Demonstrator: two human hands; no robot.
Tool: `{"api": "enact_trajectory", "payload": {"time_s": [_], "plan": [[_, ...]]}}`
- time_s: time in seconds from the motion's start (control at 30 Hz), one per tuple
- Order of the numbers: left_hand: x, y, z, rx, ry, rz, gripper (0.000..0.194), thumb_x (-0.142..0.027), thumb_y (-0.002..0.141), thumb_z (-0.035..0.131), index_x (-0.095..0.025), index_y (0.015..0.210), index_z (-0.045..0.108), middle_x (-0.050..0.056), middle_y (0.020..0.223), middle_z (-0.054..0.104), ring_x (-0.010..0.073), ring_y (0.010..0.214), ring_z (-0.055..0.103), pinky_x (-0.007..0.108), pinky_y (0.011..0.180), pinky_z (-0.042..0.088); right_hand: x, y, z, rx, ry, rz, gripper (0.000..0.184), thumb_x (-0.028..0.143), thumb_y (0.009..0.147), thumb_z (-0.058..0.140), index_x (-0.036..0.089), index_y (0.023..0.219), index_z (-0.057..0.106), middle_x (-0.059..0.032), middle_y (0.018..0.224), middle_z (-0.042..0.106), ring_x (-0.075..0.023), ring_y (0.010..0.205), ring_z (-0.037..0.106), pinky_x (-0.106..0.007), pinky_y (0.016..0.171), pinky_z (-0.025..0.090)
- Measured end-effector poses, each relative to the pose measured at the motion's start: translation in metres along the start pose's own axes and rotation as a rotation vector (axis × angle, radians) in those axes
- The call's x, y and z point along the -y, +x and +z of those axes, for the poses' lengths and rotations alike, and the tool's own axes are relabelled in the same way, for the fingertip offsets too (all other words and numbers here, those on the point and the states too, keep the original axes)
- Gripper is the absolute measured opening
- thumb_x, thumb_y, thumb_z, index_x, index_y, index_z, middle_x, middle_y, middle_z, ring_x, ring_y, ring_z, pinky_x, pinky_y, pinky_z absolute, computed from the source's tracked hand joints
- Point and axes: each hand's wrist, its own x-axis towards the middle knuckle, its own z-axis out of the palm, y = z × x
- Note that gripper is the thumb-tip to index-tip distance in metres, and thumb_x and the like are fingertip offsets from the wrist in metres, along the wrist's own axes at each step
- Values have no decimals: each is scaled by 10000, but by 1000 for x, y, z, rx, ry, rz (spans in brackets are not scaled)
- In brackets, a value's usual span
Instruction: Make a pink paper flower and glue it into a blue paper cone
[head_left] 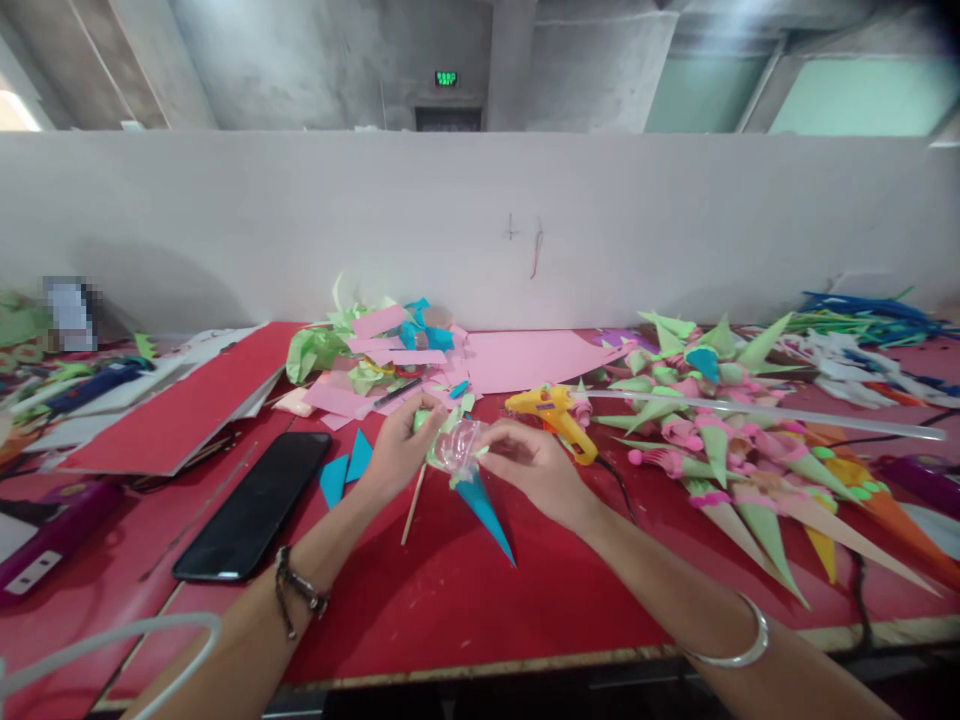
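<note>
Above the red tabletop (420, 620), a blue paper cone (484, 512) points down toward me, with pale green paper around its wide end. My left hand (405, 445) is closed on that wide end from the left. Over it sits a crinkled, clear pinkish plastic piece (459, 447). My right hand (536, 465) pinches the plastic's right side, thumb and fingers close together. A thin wooden stick (413, 508) slants down below my left hand, and I cannot tell whether it touches the cone. Just behind my right hand lies a yellow glue gun (551, 408) with a long clear glue stick (750, 408).
Many finished-looking paper cones (712, 440) pile up on the right. A black phone (255, 505) and blue paper scraps (345, 470) lie left. Pink and green paper (375, 350) heaps at the back, before a white partition (375, 220). A red board (187, 405) rests far left.
</note>
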Motion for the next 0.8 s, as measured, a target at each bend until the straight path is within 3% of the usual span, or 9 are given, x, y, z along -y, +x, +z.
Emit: {"api": "enact_trajectory", "payload": {"time_s": [0.13, 0.33, 0.4, 0.5, 0.57, 0.7, 0.8], "plan": [[5, 7, -13, -29, 102, 16, 173, -314, 803, 384, -183, 716, 458, -42, 602, 414, 90, 526, 365, 196, 512, 308, 0, 2, 0, -125, 55, 41, 138, 275, 665, 619, 185, 695, 519, 31, 649, 536, -91, 607, 522, -227, 589, 449], [24, 21, -40, -170, 365, -40, 191, -322, 792, 386, -171, 766, 501, -23, 620, 459, 107, 537, 409, 207, 517, 317, 1, 3, 1, -135, 123, 129, 140, 296, 698, 582, 174, 757, 548, 27, 625, 575, -88, 556, 553, -243, 582, 472], [35, 22, -45, -99, 463, -98, 219, -321, 799, 365, -160, 831, 510, 15, 711, 533, 137, 634, 494, 224, 571, 359, 1, 3, 0, -140, 125, 135, 155, 305, 720, 557, 168, 793, 569, 18, 641, 589, -88, 559, 559, -246, 586, 476], [46, 19, -47, 99, 685, -205, 296, -299, 810, 328, -163, 1033, 467, 61, 783, 587, 201, 742, 567, 277, 629, 397, 0, 3, -1, -153, 77, 130, 150, 288, 701, 579, 173, 795, 597, 15, 668, 593, -89, 585, 558, -248, 603, 478], [47, 14, -46, 135, 856, -250, 349, -288, 814, 321, -181, 1131, 417, 87, 850, 602, 236, 800, 582, 317, 664, 410, -1, 3, 0, -163, 65, 130, 138, 276, 678, 603, 180, 777, 603, 14, 688, 600, -95, 609, 566, -250, 617, 481], [41, 10, -41, 0, 1036, -136, 380, -268, 795, 379, -133, 1145, 442, 163, 1098, 519, 292, 1022, 485, 373, 782, 395, 0, 3, 1, -149, 99, 136, 128, 273, 670, 615, 180, 755, 596, 20, 649, 600, -97, 593, 573, -251, 610, 486], [32, 12, -34, -33, 931, 46, 328, -289, 797, 405, -128, 1065, 504, 146, 1125, 504, 287, 1090, 410, 390, 867, 342, 1, 3, 1, -140, 96, 127, 115, 278, 676, 614, 175, 724, 593, 24, 612, 588, -90, 557, 557, -245, 590, 483]]}}
